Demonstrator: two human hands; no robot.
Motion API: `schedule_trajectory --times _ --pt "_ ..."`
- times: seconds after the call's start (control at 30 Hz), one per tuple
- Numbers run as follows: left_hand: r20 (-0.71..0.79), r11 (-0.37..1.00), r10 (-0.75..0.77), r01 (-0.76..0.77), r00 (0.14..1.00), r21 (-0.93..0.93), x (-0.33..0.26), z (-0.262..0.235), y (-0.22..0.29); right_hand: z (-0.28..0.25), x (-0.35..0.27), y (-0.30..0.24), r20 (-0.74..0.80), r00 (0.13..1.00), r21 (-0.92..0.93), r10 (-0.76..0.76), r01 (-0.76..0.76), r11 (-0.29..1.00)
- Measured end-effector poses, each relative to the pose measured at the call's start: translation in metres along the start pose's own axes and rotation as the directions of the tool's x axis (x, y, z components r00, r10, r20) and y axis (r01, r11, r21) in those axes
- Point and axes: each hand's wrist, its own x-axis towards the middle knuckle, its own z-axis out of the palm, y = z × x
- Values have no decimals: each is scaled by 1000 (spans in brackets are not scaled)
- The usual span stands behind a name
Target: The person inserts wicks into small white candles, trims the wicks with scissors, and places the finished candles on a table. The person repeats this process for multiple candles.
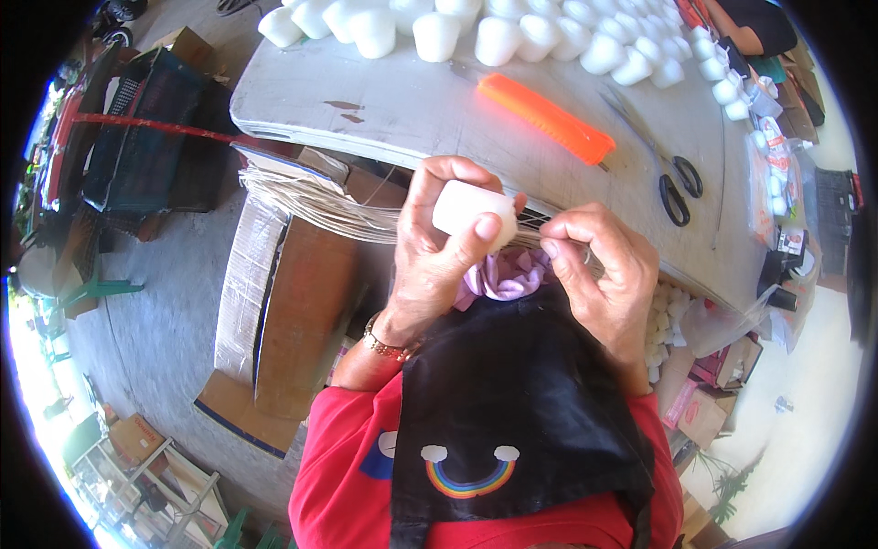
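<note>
My left hand (425,252) is closed around a small white cup-shaped candle (457,210), its thumb pressed on the near side. Just right of the candle, my right hand (599,265) has its thumb and forefinger pinched together. Whatever lies between those fingertips is too thin to make out. A bundle of pale, thin wick-like strands (320,209) runs from a cardboard box toward my left wrist and passes behind it. Below both hands, some crumpled purple cloth (508,274) lies at the top of my black apron (521,384).
On the grey table (366,101), many similar white candles (434,37) line the far side. An orange-handled tool (549,119) and black-handled scissors (677,188) lie nearer. A tall cardboard box (302,311) stands at left. Another person's arm (736,27) shows at far right.
</note>
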Motion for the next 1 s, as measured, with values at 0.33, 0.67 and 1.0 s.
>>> schedule_trajectory --times 0.33,0.67,1.0 --pt "8 999 -34 34 999 0 1 6 3 4 3 -3 2 998 35 -62 62 997" --pt "47 993 -4 -1 999 115 -1 9 6 2 -2 -7 -32 997 145 72 -66 987" --pt "-68 986 -48 58 997 154 0 7 11 -5 -5 0 66 974 115 216 -223 968"
